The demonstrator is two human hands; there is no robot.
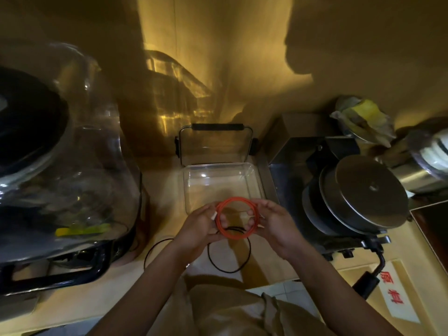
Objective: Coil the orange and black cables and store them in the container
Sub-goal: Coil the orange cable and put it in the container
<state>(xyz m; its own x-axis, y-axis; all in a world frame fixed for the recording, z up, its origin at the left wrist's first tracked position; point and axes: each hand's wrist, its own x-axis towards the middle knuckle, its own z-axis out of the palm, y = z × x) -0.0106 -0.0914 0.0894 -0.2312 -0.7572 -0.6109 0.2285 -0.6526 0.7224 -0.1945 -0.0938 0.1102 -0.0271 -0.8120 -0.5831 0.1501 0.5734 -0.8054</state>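
The orange cable point(236, 217) is wound into a neat round coil and sits up in the air between both hands, just in front of the near rim of the clear plastic container point(221, 184). Its pale plug ends poke out on either side of the ring. The left hand point(200, 225) pinches the left side of the coil, fingers point(210, 212) clamped on the strands, and the right hand point(276, 224) does the same on the right, fingers point(263, 207) curled around the loops to keep them from springing open. So the orange coil looks finished, and the step in hand reads as carrying it to the box. The black cable point(229, 257) is not yet tidied: it lies in loose loops on the desk point(164, 190) under the hands, one strand trailing off to the left. The container stands open and empty, its lid point(215, 144) with the black handle propped up behind it. Next move, by my reckoning: ease the coil forward over the rim and lower it flat, releasing both sides together so the turns stay put. Then the black one needs winding.
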